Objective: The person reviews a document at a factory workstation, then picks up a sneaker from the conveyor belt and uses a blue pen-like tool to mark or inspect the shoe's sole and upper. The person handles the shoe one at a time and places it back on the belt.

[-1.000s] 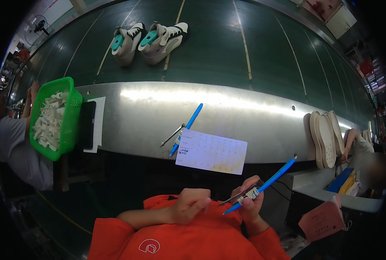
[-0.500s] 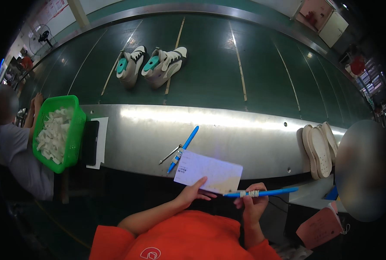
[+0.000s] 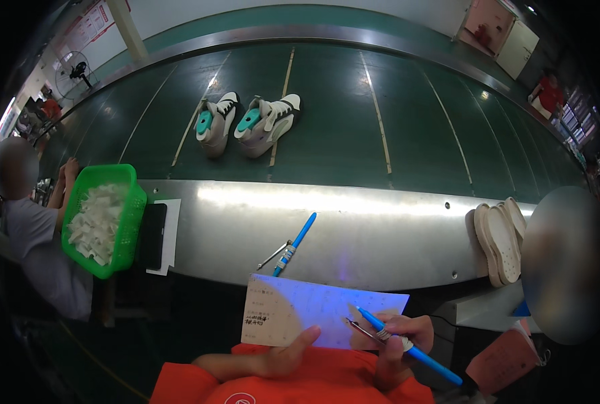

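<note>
Lifted now off the steel ledge (image 3: 381,236) and held up near the chest: white sheet (image 3: 313,316), gripped at its lower edge by left hand (image 3: 283,353), thumb pressed over the front, fingers closed behind. Swung down as well: blue pen (image 3: 408,347), pinched in the closed fingers of right hand (image 3: 397,340), tip touching the sheet's right part. Faint printed grid and some dark handwriting at the sheet's left; how much filled in, too small to tell, probably only begun. Second blue pen (image 3: 294,246) lying untouched on the ledge. Further off: green basket (image 3: 135,202) of white pieces at left, pale soles (image 3: 498,242) stacked at right, two white shoes (image 3: 246,124) on the green belt (image 3: 414,121), reddish tag (image 3: 509,360) at lower right, red-and-white posters (image 3: 88,23) on the far wall.
</note>
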Available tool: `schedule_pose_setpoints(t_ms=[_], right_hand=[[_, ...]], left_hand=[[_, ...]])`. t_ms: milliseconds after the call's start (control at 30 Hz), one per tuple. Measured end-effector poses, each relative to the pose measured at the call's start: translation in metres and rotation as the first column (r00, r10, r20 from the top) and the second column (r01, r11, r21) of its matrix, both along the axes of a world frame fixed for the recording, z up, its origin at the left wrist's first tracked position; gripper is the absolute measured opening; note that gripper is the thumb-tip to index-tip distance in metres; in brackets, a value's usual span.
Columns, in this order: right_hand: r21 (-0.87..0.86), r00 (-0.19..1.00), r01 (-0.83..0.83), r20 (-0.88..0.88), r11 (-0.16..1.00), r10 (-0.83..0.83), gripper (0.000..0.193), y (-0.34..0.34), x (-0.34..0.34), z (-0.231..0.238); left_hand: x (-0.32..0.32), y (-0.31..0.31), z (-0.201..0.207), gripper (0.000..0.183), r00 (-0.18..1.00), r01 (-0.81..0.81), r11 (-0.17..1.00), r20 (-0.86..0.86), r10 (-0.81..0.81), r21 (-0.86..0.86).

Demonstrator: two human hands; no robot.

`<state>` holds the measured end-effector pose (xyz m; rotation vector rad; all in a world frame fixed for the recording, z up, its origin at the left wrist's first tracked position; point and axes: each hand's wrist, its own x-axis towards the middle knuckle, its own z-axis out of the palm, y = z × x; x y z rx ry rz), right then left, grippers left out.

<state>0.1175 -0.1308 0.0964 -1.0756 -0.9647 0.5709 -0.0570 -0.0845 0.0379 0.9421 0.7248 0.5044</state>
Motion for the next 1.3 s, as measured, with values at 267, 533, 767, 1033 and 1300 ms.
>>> schedule_pose_setpoints(t_ms=[267,533,767,1033,1300], right_hand=[[-0.055,0.946,-0.042,0.320,0.998,0.057,0.031,0.000,-0.006,0.003],[0.000,0.931,-0.004,0.364,1.000,0.004,0.014,0.005,-0.009,0.005],[-0.014,0.938,0.004,0.346,1.000,0.002,0.013,0.007,-0.013,0.005],[-0.069,0.956,-0.033,0.288,0.997,0.051,0.026,0.002,-0.016,-0.002],[0.021,0.892,-0.030,0.452,0.999,0.018,0.014,0.011,-0.012,0.003]], left_hand=[[-0.020,-0.006,0.000,0.028,0.986,0.060,0.951,-0.166,-0.009,0.303],[-0.019,0.001,0.010,0.026,0.990,0.062,0.917,-0.141,-0.006,0.395],[-0.018,0.006,0.023,0.029,0.986,0.107,0.944,-0.156,-0.060,0.311],[-0.022,0.011,0.026,0.028,0.966,0.165,0.876,-0.252,-0.051,0.453],[-0.027,0.022,0.042,0.019,0.920,0.304,0.587,-0.392,0.025,0.751]])
